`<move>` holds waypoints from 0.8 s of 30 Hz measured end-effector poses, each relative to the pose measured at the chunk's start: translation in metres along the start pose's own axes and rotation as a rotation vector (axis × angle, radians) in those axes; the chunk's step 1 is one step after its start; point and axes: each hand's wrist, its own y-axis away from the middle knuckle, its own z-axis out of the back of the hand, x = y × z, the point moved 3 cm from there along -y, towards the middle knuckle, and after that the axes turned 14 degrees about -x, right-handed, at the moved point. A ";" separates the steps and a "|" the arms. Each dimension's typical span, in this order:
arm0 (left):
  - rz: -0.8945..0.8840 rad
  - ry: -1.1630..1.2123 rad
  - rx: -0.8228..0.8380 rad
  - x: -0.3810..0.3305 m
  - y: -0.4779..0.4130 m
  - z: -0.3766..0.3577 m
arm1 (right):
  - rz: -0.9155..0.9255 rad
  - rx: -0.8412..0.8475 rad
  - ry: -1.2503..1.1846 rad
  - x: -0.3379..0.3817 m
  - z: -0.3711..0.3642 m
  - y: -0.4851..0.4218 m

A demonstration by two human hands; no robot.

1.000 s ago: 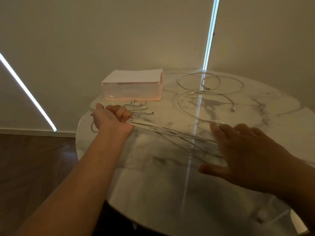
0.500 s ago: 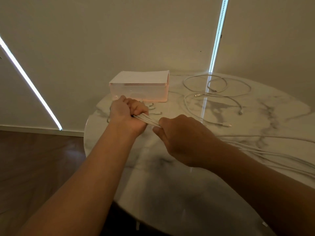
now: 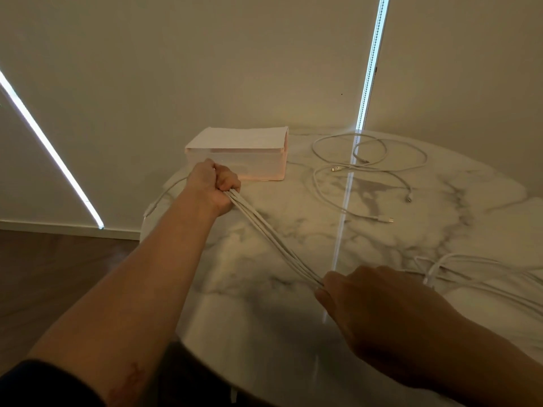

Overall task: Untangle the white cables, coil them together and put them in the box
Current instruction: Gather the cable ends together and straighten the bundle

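Note:
A bundle of several white cables point(image 3: 273, 239) runs taut between my two hands above the round marble table point(image 3: 382, 236). My left hand point(image 3: 213, 185) grips one end of the bundle in a fist, just in front of the translucent pink box point(image 3: 258, 165). My right hand point(image 3: 379, 304) grips the bundle lower down, near the table's front. Behind my right hand the loose ends of the cables point(image 3: 482, 274) trail off to the right across the table. One cable end point(image 3: 160, 198) hangs from my left fist over the table's left edge.
Two more white cables point(image 3: 370, 165) lie in loose loops at the back right of the table, their plugs pointing toward the middle. The box stands against the wall at the table's back edge. A wooden floor point(image 3: 53, 274) lies to the left.
My right hand has slid along the bundle from beside my left fist toward me and to the right, drawing the cables straight. My left hand has stayed near the box.

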 end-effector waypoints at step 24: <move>-0.215 -0.173 0.113 0.001 -0.037 0.017 | -0.010 -0.124 -0.188 -0.012 0.016 -0.038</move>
